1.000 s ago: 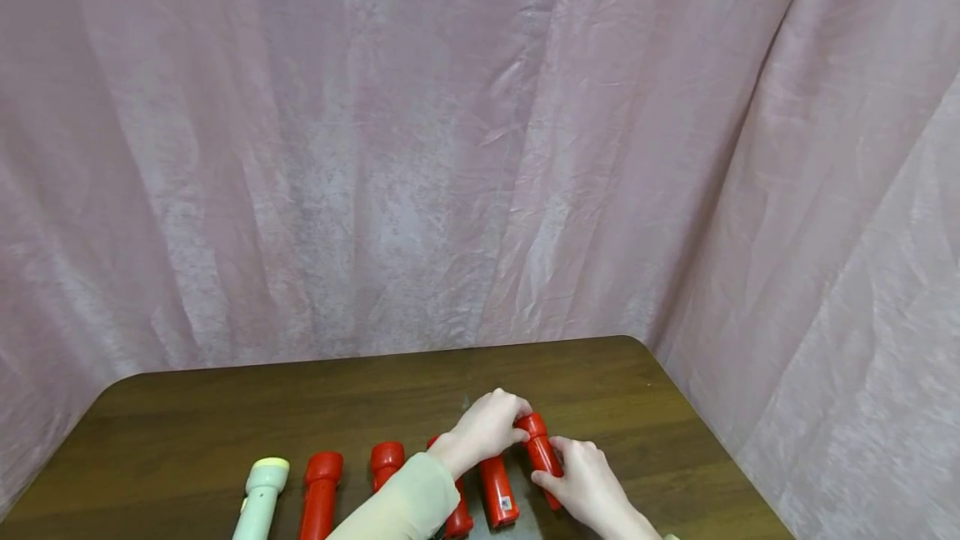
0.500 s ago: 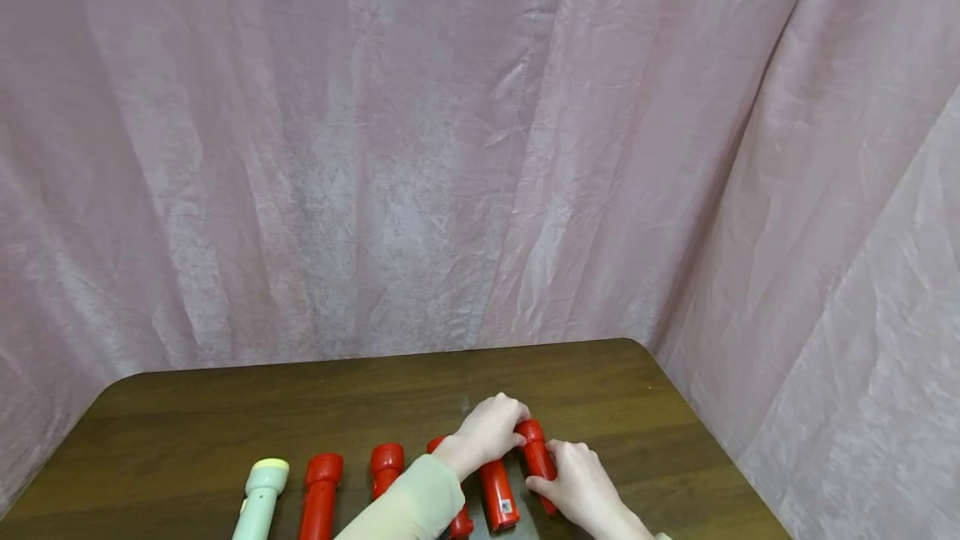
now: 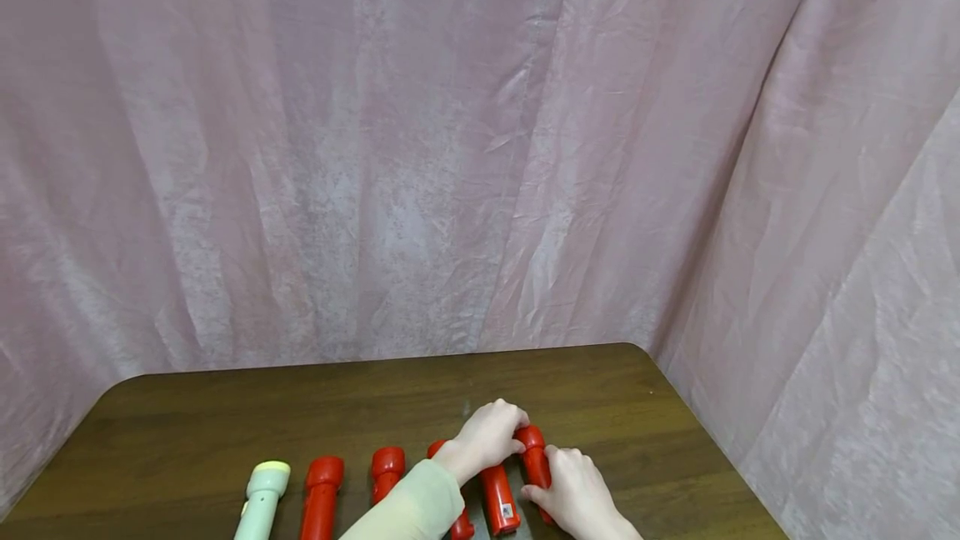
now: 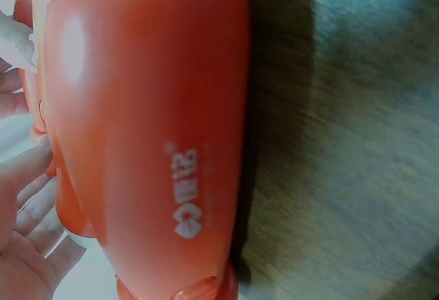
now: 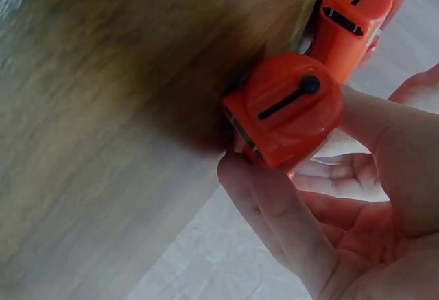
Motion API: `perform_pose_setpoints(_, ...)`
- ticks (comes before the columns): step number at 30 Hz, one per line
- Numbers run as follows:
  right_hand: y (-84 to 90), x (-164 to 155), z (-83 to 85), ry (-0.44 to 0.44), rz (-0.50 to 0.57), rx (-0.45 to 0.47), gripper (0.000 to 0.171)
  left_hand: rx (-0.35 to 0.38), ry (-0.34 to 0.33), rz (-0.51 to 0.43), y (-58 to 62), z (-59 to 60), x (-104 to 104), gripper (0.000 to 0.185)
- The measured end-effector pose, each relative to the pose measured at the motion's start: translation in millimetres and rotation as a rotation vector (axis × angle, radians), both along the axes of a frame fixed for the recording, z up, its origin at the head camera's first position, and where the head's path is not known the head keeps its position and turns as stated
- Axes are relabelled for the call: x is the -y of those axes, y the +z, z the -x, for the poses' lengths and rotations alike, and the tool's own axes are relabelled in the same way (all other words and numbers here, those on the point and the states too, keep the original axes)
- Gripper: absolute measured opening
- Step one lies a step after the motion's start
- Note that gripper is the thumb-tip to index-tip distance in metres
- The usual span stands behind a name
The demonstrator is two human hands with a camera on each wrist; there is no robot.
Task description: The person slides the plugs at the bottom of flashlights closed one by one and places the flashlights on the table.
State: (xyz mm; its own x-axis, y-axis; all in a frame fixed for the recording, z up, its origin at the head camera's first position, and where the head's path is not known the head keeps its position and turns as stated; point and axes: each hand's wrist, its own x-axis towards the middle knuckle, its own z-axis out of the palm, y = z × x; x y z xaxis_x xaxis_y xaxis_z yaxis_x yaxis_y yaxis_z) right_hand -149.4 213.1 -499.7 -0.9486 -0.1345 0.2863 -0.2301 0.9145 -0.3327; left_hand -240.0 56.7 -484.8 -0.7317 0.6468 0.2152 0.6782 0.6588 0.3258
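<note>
A red flashlight (image 3: 536, 465) lies at the right end of a row on the brown table, its wider head pointing away from me. My left hand (image 3: 483, 440) grips that head from the left. Lower down, the fingers and thumb of my right hand (image 3: 577, 490) hold the body. In the right wrist view the flashlight's tail end (image 5: 291, 111) shows a black lanyard slot, with my right hand (image 5: 384, 197) around it. Just left lies another red flashlight (image 3: 498, 500) with a small label. A large red flashlight body (image 4: 151, 108) with white lettering fills the left wrist view.
Further left lie a red flashlight (image 3: 461, 525) partly under my left forearm, two more red flashlights (image 3: 387, 467) (image 3: 321, 498), and a pale green flashlight (image 3: 258, 502) with a yellow rim. Pink curtains (image 3: 420, 148) hang behind the table (image 3: 300, 407) and along its right side.
The rightmost flashlight has shifted slightly left, closer to its neighbour, and turned a little straighter. My right hand moved left with it; my left hand kept its grip on the head.
</note>
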Motion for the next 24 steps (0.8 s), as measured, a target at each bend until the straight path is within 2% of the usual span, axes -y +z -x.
perform_pose_setpoints(15,1.9,0.7,1.1,-0.006,-0.044,-0.044,0.037,0.003,0.017,-0.009,-4.4,4.9,4.8,0.016)
perform_pose_setpoints(19,8.4,-3.4,0.1,-0.044,-0.058,-0.063,0.037,-0.042,0.034,-0.026,-0.6,2.8,7.0,0.024)
perform_pose_setpoints(24,24.8,-16.8,-0.9,-0.124,-0.109,-0.096,0.045,-0.105,0.066,-0.089,13.9,-2.7,15.5,0.038)
